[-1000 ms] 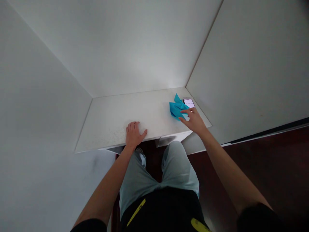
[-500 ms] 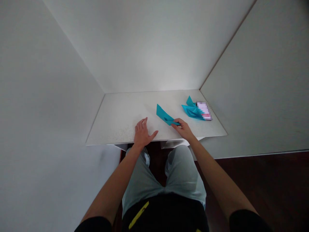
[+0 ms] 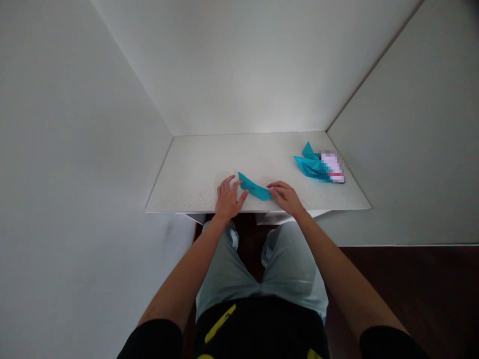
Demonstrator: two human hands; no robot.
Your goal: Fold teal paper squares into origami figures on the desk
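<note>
One paper (image 3: 256, 190) on the desk (image 3: 209, 159), left hand (image 3: 229, 198) spread at one end, right hand (image 3: 286, 197) half-curled at the other, grip unclear. One phone (image 3: 332, 163), pixelated, overlaps blue pieces (image 3: 310, 167), count indistinct.

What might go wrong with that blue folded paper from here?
The blue folded paper lies between the left hand and the right hand; too firm a pinch at its ends might crease or tear it. It is also near the front edge of the white tabletop, so a slip could send it to the floor.
</note>
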